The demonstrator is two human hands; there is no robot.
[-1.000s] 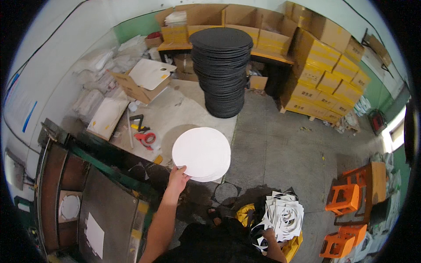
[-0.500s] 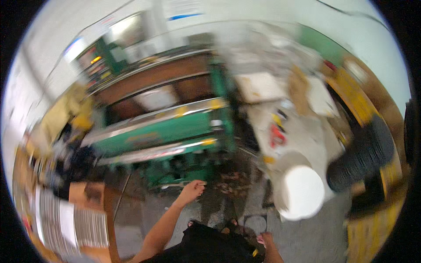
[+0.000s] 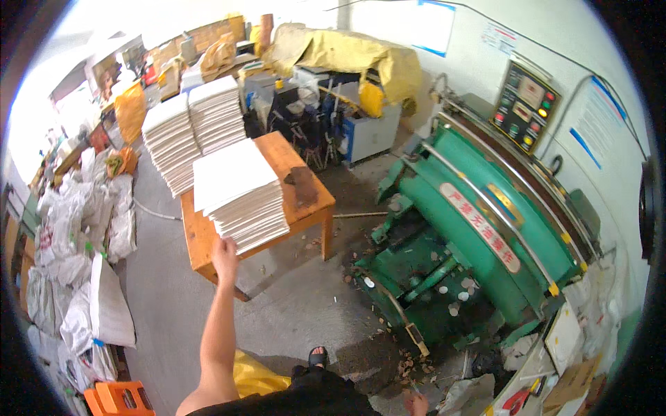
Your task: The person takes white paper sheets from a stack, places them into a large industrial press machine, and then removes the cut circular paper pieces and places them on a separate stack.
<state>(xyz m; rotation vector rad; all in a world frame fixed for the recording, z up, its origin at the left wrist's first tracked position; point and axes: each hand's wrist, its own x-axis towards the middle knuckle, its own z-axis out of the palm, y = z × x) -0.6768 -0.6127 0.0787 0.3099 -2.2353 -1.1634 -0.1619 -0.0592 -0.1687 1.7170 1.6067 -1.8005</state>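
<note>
My left hand is stretched forward, its fingers curled together beside the near left corner of a stack of white sheets. Whether it touches the stack, or has anything inside the fingers, I cannot make out. The stack lies on an orange-brown wooden table, its layers slanting in a fanned pile. Behind it rise two taller stacks of similar thick white sheets. Low at the bottom edge, my right hand shows only in part, near the floor debris; its grip is unclear.
A large green machine with metal bars stands right, a control panel behind it. White sacks line the left side, with an orange plastic stool below. A yellow cover drapes equipment at the back. Scraps litter the floor.
My view has swung left: the green machine is now at the right and the table of stacks nearer the middle. My left hand has gone from in front of the machine to the stack.
</note>
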